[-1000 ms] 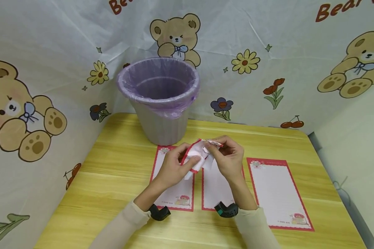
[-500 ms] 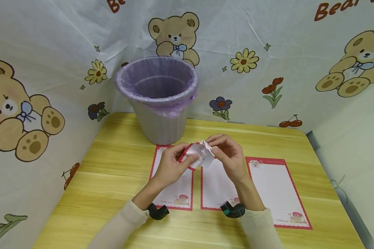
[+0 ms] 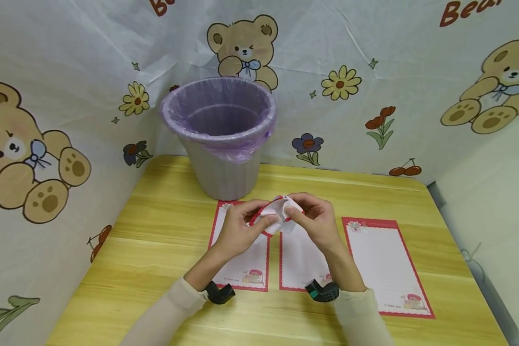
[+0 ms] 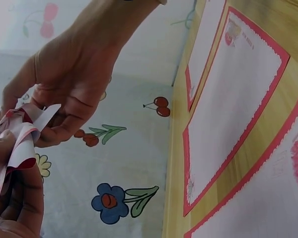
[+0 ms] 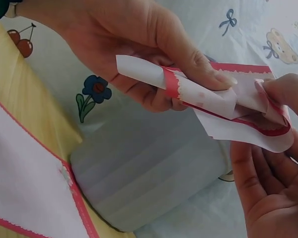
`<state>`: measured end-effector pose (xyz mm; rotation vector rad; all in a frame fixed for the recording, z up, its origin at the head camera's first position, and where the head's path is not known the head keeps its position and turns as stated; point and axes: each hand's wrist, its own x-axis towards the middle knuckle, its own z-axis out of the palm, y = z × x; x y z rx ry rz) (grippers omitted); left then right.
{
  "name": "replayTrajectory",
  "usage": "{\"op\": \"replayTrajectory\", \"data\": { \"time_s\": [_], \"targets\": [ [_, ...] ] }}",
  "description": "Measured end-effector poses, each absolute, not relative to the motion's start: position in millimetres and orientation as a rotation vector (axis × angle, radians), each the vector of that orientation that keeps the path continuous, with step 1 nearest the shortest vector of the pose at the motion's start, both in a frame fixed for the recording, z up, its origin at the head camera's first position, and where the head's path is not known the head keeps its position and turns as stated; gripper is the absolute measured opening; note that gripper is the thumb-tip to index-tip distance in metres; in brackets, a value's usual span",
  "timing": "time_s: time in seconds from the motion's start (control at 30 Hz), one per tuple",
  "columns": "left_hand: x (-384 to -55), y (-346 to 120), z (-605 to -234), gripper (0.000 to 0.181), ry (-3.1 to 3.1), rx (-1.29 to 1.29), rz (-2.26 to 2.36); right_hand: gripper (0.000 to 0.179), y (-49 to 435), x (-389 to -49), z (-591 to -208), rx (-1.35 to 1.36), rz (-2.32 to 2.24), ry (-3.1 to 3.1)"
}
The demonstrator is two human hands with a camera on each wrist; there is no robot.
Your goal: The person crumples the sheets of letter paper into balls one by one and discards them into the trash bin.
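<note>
Between both hands, above the table, is a crumpled sheet of white paper [image 3: 275, 210] with a red border. My left hand [image 3: 239, 228] pinches its left side, thumb on top and fingers behind. On the other side my right hand [image 3: 319, 224] grips the paper, its thumb pressing into the folds. The right wrist view shows the folded sheet [image 5: 211, 101] with loose white corners sticking out. Three flat red-bordered sheets lie on the table: a left sheet [image 3: 238, 269], a middle sheet [image 3: 300, 262] and a right sheet [image 3: 389, 266]. The hands partly cover the left and middle ones.
A grey bin [image 3: 227, 175] lined with a purple bag [image 3: 238, 149] stands at the back left of the yellow wooden table [image 3: 147, 250]. Behind the table hangs a white cloth [image 3: 311, 29] printed with bears and flowers.
The right hand has shifted its hold on the paper, first drawing back a little, then pressing its thumb into the folds. The paper is bunched more compactly. The left hand keeps its pinch.
</note>
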<state>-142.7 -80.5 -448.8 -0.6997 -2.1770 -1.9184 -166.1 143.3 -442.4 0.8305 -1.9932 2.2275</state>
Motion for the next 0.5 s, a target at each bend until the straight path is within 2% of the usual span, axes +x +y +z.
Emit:
{"op": "replayTrajectory", "data": {
  "time_s": [0.23, 0.5],
  "targets": [
    [-139.6, -77.1, -447.2, 0.029, -2.176, -0.688, -1.880, 0.024, 140.9, -166.5, -444.8, 0.816, 2.163, -1.953],
    [-140.7, -76.6, -446.8, 0.060, -2.192, -0.817, -1.481, 0.025, 140.2, -167.1, -445.6, 0.746, 2.156, -1.904]
  ]
}}
